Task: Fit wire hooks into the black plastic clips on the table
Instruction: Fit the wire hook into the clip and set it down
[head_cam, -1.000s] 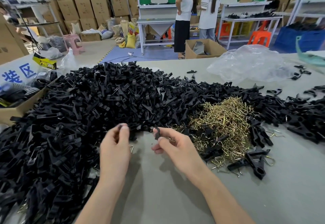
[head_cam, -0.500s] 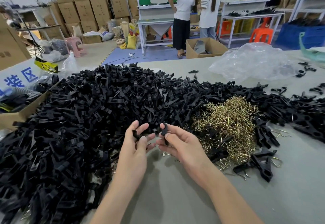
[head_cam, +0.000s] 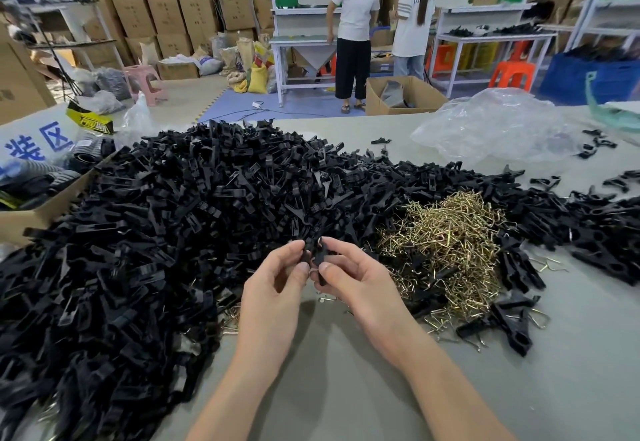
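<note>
Near the middle of the frame, a little below centre, the two hands meet over the grey table (head_cam: 346, 388). Both the left hand (head_cam: 273, 291) and the right hand (head_cam: 360, 288) pinch a small black plastic clip (head_cam: 314, 254) between thumb and fingertips. I cannot tell whether it is one piece or two pressed together. It is matt black and narrow, with a notched end standing up above the fingers.

Behind the hands and across the whole left half of the frame spreads a deep heap of black clips (head_cam: 166, 232), lying every way up. Right of centre, a tangled mound of brass-coloured wire hooks (head_cam: 450, 239) sits against that heap, thin, bent and glinting. At lower right a few loose clips (head_cam: 498, 322) lie on the table with wire loops poking out beside them.

A crumpled clear plastic bag (head_cam: 495, 128) lies at upper right, and a cardboard box (head_cam: 38, 215) stands at the left edge. Two people (head_cam: 353, 24) stand at the top of the frame.
</note>
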